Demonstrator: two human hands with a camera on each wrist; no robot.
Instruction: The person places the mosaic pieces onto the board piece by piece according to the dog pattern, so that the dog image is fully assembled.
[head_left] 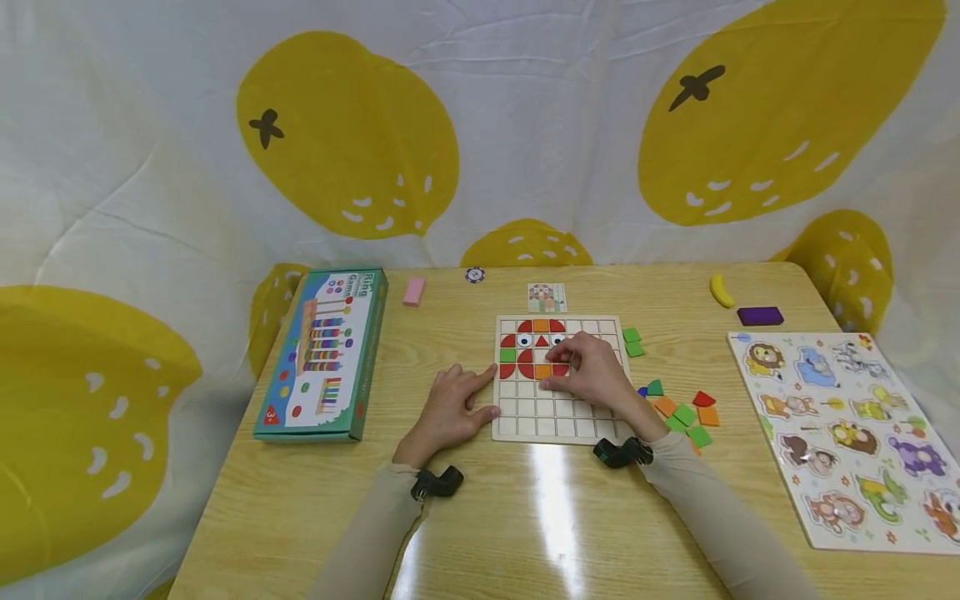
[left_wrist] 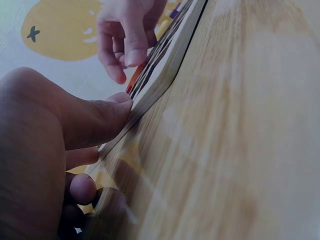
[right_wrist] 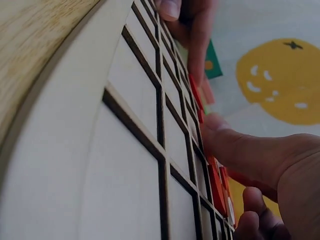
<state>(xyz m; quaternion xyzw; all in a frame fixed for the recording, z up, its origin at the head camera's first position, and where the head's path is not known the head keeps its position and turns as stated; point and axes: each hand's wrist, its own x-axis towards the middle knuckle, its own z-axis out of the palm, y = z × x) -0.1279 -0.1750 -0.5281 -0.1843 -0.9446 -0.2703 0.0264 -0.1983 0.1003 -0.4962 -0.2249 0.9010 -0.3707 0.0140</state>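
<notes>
Reaching over the tiles: right hand at the pattern, left hand on the edge

We read clock directions off the head view, 12 away from the person. The grid board sits mid-desk, roughly square, so no real long axis; its grid lines run about 12 to 6. The half-filled tile pattern takes up its 12 o'clock half.

Right hand comes in from 4 o'clock, fingers bent, thumb and index tips apart. Whether they pinch a tile, we cannot tell; that hand hides the cells beneath it. From that gap, the orange tile of the bottom row is right beside, a red tile close at 3 o'clock, and a bare-looking cell at 11.

Left hand lies at the board's 9 o'clock side, index straight out to the edge, thumb spread toward 3 o'clock and touching the rim; nothing held that we see.

Loose tiles lie at the right hand's 4 o'clock, two green tiles at its 2. We judge the next pick turns on that: right hand much nearer, left best placed for steadying. Pattern card is just past the board's 12 o'clock edge.
</notes>
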